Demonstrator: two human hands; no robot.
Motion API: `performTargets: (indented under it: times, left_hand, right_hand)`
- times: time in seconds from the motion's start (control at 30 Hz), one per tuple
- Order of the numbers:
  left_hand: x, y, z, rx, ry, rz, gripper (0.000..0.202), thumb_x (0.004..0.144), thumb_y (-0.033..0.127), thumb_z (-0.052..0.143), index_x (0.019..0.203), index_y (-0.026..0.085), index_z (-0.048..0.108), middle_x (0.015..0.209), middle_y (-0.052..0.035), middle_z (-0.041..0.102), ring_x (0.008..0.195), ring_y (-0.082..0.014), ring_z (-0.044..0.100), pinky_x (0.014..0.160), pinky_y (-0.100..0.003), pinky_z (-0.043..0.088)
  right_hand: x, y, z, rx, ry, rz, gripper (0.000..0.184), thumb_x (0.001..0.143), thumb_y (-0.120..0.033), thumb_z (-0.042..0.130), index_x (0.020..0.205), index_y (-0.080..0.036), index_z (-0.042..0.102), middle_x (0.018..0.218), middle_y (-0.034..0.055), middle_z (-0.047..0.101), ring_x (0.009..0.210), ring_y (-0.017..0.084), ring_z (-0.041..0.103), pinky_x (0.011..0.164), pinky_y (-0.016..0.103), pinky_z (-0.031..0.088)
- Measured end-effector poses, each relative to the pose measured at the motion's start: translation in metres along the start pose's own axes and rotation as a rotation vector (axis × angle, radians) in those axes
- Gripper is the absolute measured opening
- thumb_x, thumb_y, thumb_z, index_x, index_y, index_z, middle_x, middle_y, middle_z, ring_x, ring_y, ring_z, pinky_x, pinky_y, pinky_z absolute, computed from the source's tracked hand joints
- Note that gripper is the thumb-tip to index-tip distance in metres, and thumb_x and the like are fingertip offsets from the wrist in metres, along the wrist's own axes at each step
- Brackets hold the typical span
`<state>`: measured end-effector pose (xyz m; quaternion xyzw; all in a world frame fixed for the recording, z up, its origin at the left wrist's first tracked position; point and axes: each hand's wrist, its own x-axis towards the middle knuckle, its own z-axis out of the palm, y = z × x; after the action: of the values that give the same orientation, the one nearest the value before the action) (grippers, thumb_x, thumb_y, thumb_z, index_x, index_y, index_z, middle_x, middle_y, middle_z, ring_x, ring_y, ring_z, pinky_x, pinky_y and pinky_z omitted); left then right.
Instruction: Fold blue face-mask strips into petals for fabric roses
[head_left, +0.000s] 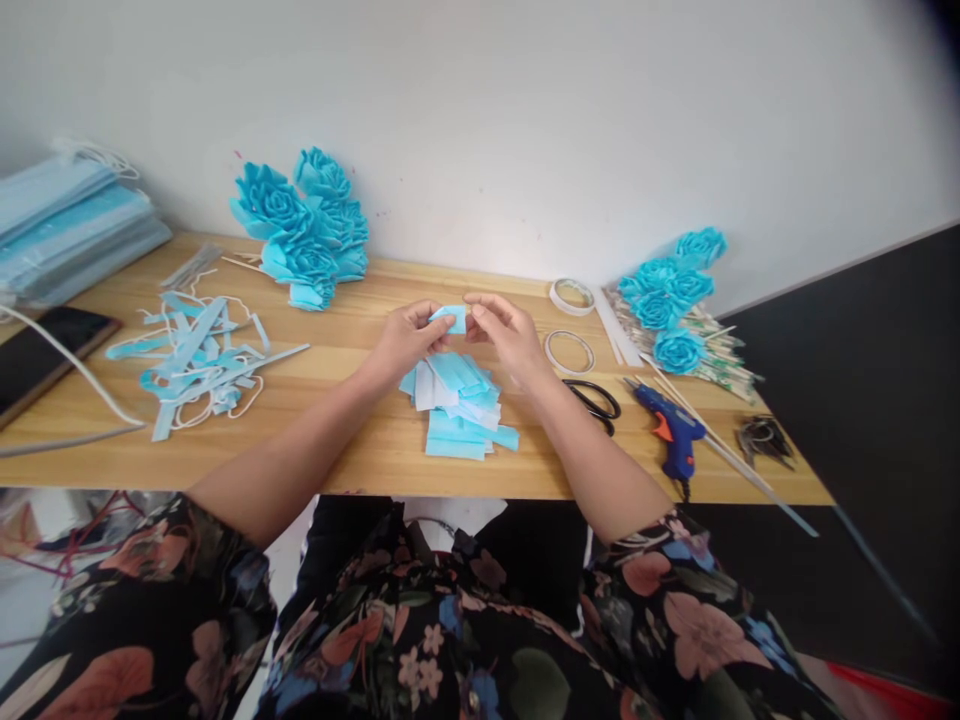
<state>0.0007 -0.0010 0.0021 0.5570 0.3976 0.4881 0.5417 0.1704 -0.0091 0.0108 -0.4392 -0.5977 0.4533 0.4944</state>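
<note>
A small light-blue fabric piece (453, 318), of the same colour as the face masks, is pinched between the thumb and fingers of my left hand (415, 337). My right hand (504, 335) is at the piece's right edge, thumb and fingertips brought together there. Whether those fingertips grip the fabric or something thin beside it is too small to tell. Just below both hands lies a loose pile of cut blue and white mask pieces (459, 400) on the wooden table (360, 440). Black-handled scissors (598, 400) rest right of my right forearm, partly hidden.
Blue fabric roses (307, 225) stand at the back left, more roses (667, 290) at the right. Mask scraps (199, 350), stacked masks (67, 225) and a phone (56, 350) lie left. Tape rolls (571, 297), a glue gun (675, 435), sticks (720, 445) and pliers (765, 440) lie right.
</note>
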Motion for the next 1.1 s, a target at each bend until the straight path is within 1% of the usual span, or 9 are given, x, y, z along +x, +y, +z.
performTargets:
  times: [0.07, 0.17, 0.23, 0.3, 0.47, 0.67, 0.83, 1.0, 1.1]
  left_hand:
    - [-0.0001, -0.0009, 0.0003, 0.005, -0.002, 0.004, 0.021, 0.076, 0.031, 0.072, 0.069, 0.016, 0.060, 0.056, 0.0024, 0.059, 0.050, -0.0081, 0.051, 0.052, -0.021, 0.041]
    - [-0.0004, -0.0024, 0.0008, 0.010, 0.004, 0.007, 0.024, 0.075, 0.034, 0.074, 0.068, 0.016, 0.060, 0.056, 0.0030, 0.057, 0.050, -0.0077, 0.050, 0.051, -0.021, 0.040]
    - [-0.0005, -0.0032, 0.0007, 0.012, 0.001, 0.007, 0.026, 0.074, 0.036, 0.075, 0.068, 0.016, 0.060, 0.057, 0.0029, 0.057, 0.051, -0.0079, 0.050, 0.051, -0.021, 0.039]
    - [-0.0006, -0.0037, 0.0002, 0.020, -0.012, 0.006, 0.028, 0.074, 0.039, 0.075, 0.068, 0.016, 0.060, 0.057, 0.0026, 0.057, 0.052, -0.0083, 0.051, 0.052, -0.021, 0.040]
    - [-0.0003, -0.0026, -0.0017, 0.013, 0.017, 0.024, 0.039, 0.083, 0.051, 0.065, 0.065, 0.016, 0.060, 0.061, -0.0002, 0.058, 0.056, -0.0105, 0.054, 0.054, -0.022, 0.044]
    - [-0.0005, -0.0010, -0.0033, -0.018, 0.049, -0.010, 0.030, 0.076, 0.043, 0.073, 0.068, 0.017, 0.060, 0.060, 0.0024, 0.056, 0.054, -0.0092, 0.052, 0.055, -0.021, 0.043]
    - [-0.0004, -0.0015, -0.0047, -0.015, 0.011, -0.063, 0.038, 0.079, 0.053, 0.067, 0.070, 0.017, 0.059, 0.061, 0.0007, 0.058, 0.055, -0.0108, 0.055, 0.054, -0.022, 0.044]
    - [-0.0003, -0.0015, -0.0033, 0.038, -0.029, -0.078, 0.032, 0.071, 0.044, 0.075, 0.069, 0.016, 0.060, 0.056, 0.0030, 0.056, 0.050, -0.0089, 0.050, 0.052, -0.022, 0.039]
    - [-0.0008, -0.0016, -0.0019, 0.034, -0.040, -0.062, 0.030, 0.070, 0.042, 0.074, 0.069, 0.016, 0.060, 0.057, 0.0029, 0.057, 0.051, -0.0090, 0.050, 0.052, -0.022, 0.038]
  right_hand:
    - [0.0001, 0.0003, -0.0002, 0.017, -0.015, 0.026, 0.035, 0.083, -0.050, 0.064, 0.104, -0.022, 0.065, 0.079, -0.0011, 0.064, 0.072, 0.012, 0.061, 0.072, 0.028, 0.053]
    - [0.0006, 0.0022, -0.0004, -0.015, -0.041, 0.054, 0.031, 0.079, -0.050, 0.068, 0.088, -0.020, 0.066, 0.075, -0.0015, 0.062, 0.071, 0.012, 0.059, 0.071, 0.027, 0.051]
    - [0.0008, 0.0035, -0.0004, -0.051, -0.044, 0.061, 0.029, 0.076, -0.048, 0.070, 0.078, -0.020, 0.063, 0.070, -0.0025, 0.060, 0.068, 0.012, 0.056, 0.068, 0.026, 0.049]
    - [0.0008, 0.0041, -0.0003, -0.078, -0.032, 0.053, 0.027, 0.076, -0.045, 0.070, 0.074, -0.020, 0.061, 0.067, -0.0036, 0.057, 0.065, 0.011, 0.054, 0.065, 0.026, 0.047]
    - [0.0005, 0.0035, 0.0001, -0.122, -0.023, 0.013, 0.023, 0.077, -0.041, 0.068, 0.074, -0.020, 0.060, 0.068, -0.0037, 0.056, 0.063, 0.011, 0.051, 0.062, 0.025, 0.042]
    - [0.0003, 0.0066, 0.0011, -0.158, -0.035, -0.014, 0.022, 0.078, -0.040, 0.066, 0.073, -0.020, 0.059, 0.063, -0.0050, 0.052, 0.059, 0.010, 0.044, 0.057, 0.025, 0.036]
    - [0.0003, 0.0066, 0.0022, -0.170, -0.028, -0.053, 0.022, 0.078, -0.040, 0.065, 0.073, -0.020, 0.058, 0.065, -0.0043, 0.054, 0.060, 0.011, 0.045, 0.059, 0.025, 0.035]
    - [0.0000, 0.0042, 0.0032, -0.179, -0.005, -0.055, 0.023, 0.079, -0.040, 0.063, 0.071, -0.020, 0.056, 0.064, -0.0043, 0.052, 0.060, 0.010, 0.044, 0.059, 0.025, 0.034]
    - [-0.0002, 0.0045, 0.0032, -0.182, 0.002, -0.057, 0.022, 0.079, -0.039, 0.063, 0.072, -0.020, 0.057, 0.064, -0.0044, 0.052, 0.059, 0.010, 0.045, 0.059, 0.025, 0.035]
